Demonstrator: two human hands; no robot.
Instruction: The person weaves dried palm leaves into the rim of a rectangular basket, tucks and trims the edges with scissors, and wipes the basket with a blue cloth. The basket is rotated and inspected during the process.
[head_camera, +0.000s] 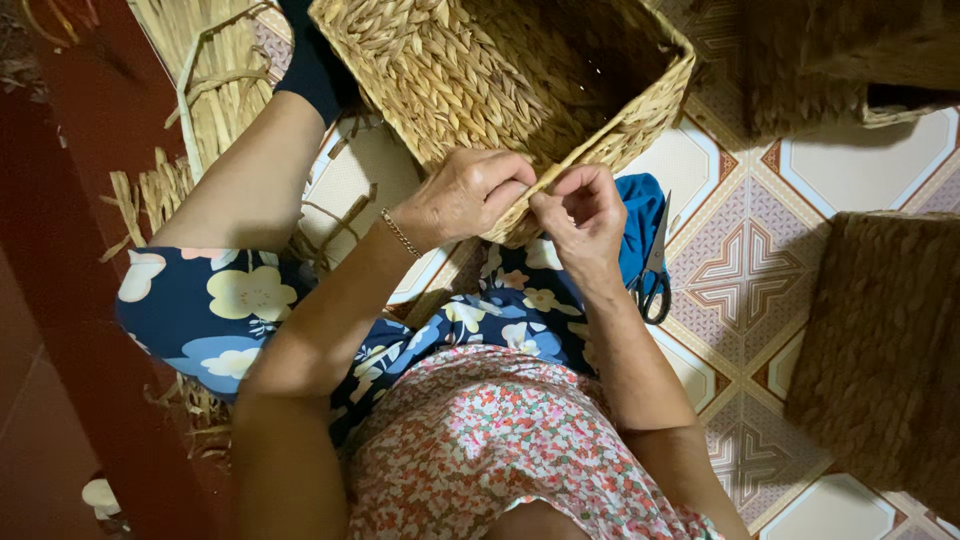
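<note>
the woven basket (500, 70) is lying tipped at 12 o'clock, rim toward the lap for reach; the left hand (468, 195) is gripping its rim, the right hand (580, 212) is pinching a strand there, scissors (652, 285) at 3 o'clock

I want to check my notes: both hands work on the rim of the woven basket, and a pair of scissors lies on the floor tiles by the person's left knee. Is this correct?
Not quite. In the head view the scissors lie on the person's right side, next to the blue cloth, not by the left knee. The rest holds: the left hand and right hand both work on the rim of the woven basket.
</note>
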